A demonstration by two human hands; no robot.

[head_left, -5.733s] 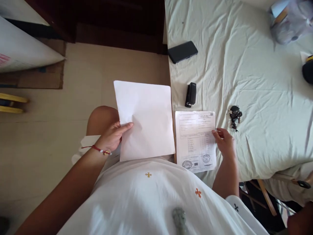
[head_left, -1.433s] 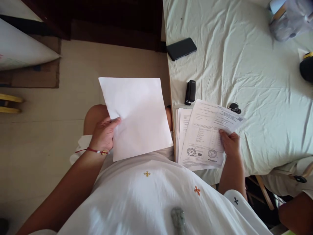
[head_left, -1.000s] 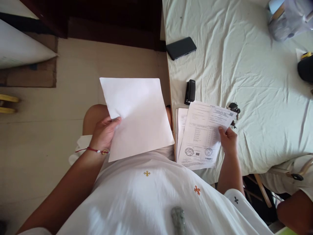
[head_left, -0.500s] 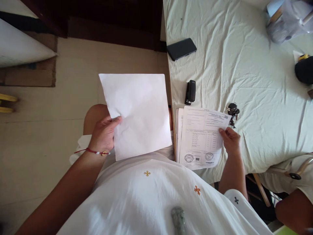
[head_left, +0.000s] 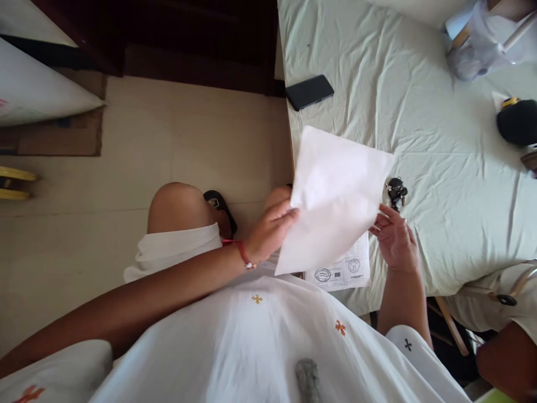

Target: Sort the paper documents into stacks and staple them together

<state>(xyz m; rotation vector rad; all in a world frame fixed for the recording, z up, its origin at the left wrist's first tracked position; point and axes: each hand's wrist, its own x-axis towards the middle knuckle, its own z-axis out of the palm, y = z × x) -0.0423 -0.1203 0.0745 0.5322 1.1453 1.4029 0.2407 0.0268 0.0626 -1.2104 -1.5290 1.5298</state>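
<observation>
My left hand (head_left: pixel 272 230) is closed on the left edge of a sheet of paper (head_left: pixel 339 196), thumb on top, blank white side toward me. The sheet is slightly bent and hangs over the table's near edge. Under it lies a printed document (head_left: pixel 358 274) with round stamps; only its lower part shows. At the sheet's right edge is my right hand (head_left: pixel 396 238), palm turned up and fingers apart. Its fingertips are at or just behind that edge, and I see no grip on the paper.
A black phone (head_left: pixel 310 92) lies on the cloth-covered table (head_left: pixel 453 184). Keys (head_left: pixel 396 192) rest beyond my right hand. A plastic bag with things in it (head_left: pixel 474 50) and a dark round object (head_left: pixel 518 122) are farther right. Another person's arm (head_left: pixel 509 358) shows at lower right.
My left hand has carried the blank sheet right, from over my lap to above the printed document. My right hand has let go of the document and turned palm up. The stapler is now hidden.
</observation>
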